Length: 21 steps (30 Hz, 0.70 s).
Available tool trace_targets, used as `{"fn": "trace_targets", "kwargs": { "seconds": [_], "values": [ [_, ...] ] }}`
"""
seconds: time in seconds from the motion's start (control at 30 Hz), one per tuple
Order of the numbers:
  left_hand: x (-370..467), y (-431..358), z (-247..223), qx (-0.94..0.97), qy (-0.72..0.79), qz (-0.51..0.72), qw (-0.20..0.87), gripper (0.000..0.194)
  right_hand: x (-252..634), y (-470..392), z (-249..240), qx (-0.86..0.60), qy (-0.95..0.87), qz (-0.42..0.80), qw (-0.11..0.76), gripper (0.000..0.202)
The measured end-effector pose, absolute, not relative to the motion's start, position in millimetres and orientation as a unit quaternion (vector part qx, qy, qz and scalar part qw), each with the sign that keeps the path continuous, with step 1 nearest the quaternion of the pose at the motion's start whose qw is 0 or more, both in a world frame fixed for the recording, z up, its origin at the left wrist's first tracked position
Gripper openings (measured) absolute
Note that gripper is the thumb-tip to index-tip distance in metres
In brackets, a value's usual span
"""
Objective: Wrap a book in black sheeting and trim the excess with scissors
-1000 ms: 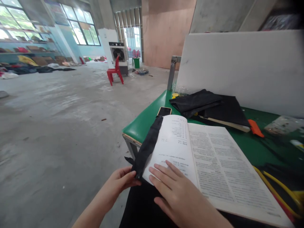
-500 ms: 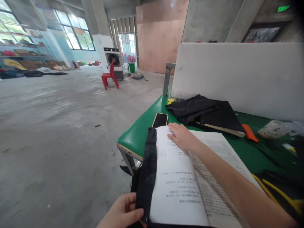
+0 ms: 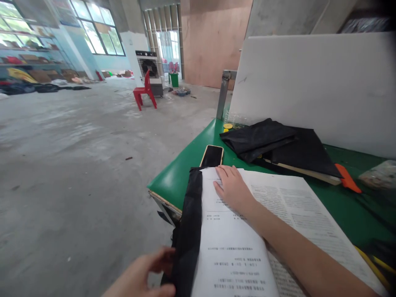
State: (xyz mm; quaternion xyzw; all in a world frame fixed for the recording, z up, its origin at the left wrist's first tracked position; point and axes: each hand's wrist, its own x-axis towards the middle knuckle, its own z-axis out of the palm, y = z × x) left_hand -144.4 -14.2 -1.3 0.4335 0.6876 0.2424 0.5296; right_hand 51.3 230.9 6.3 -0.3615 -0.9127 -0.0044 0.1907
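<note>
The thick open book with white printed pages [image 3: 229, 247] lies across the near part of the green-topped table [image 3: 173, 173], its flap of smooth black material [image 3: 187, 231] folded along the left margin and reaching past the table's edge; the person's right hand [image 3: 233, 187] rests palm-down near the page's far end, fingers extended, grasping nothing; the left hand [image 3: 148, 270] is beside the flap, thumb and fingers parted (blur hides whether they touch it); a black-screened phone in a pale yellow case [image 3: 212, 156] lies just beyond the book.
</note>
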Motion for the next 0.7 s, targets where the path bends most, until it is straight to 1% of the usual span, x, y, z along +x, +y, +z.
{"fn": "trace_targets", "kwargs": {
  "seconds": [0.1,0.17,0.27,0.37,0.43,0.53,0.7],
  "values": [
    [-171.2,12.1,15.6,0.539,0.723,0.223,0.37,0.039,50.9,233.4,3.0,-0.366,-0.908,-0.009,0.204,0.044],
    [-176.6,37.4,31.8,0.569,0.743,0.227,0.27,0.034,50.7,234.5,2.1,-0.366,-0.905,-0.014,0.215,0.046],
    [-168.8,85.8,48.2,0.628,0.709,0.26,0.187,0.03,50.6,235.5,2.1,-0.363,-0.903,-0.023,0.23,0.048],
    [-154.6,138.5,46.3,0.693,0.649,0.298,0.101,0.023,51.4,236.1,2.4,-0.363,-0.901,-0.026,0.237,0.049],
    [-147.2,169.0,38.0,0.704,0.62,0.334,0.096,0.021,52.4,236.8,2.6,-0.364,-0.899,-0.022,0.242,0.048],
    [-142.0,201.5,23.0,0.693,0.61,0.366,0.116,0.025,54.2,238.7,3.3,-0.364,-0.897,-0.015,0.249,0.046],
    [-150.2,225.0,4.6,0.646,0.601,0.423,0.208,0.031,55.6,243.0,6.5,-0.365,-0.893,-0.003,0.264,0.038]
  ]
}}
